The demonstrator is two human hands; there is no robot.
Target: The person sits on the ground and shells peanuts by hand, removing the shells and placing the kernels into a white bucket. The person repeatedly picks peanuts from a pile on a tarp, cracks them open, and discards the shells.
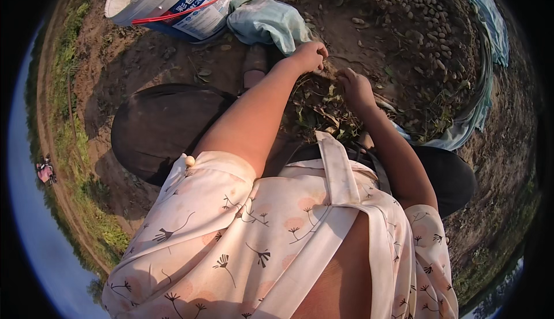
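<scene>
My left hand hovers just past the end of a pale green woven plastic sheet, its fingers curled. My right hand is a short way to its right and lower, fingers bent toward the left one. Whatever may be between the fingertips is too small and blurred to tell. Below the hands lie dry leaves and stems on the soil. Farther right, a heap of unshelled peanuts is spread among leaf scraps.
A white and blue plastic bucket with a red handle stands at upper left, tilted in view. Green plastic sheeting edges the peanuts on the right. My bent knees flank the work area. A dirt track runs at far left.
</scene>
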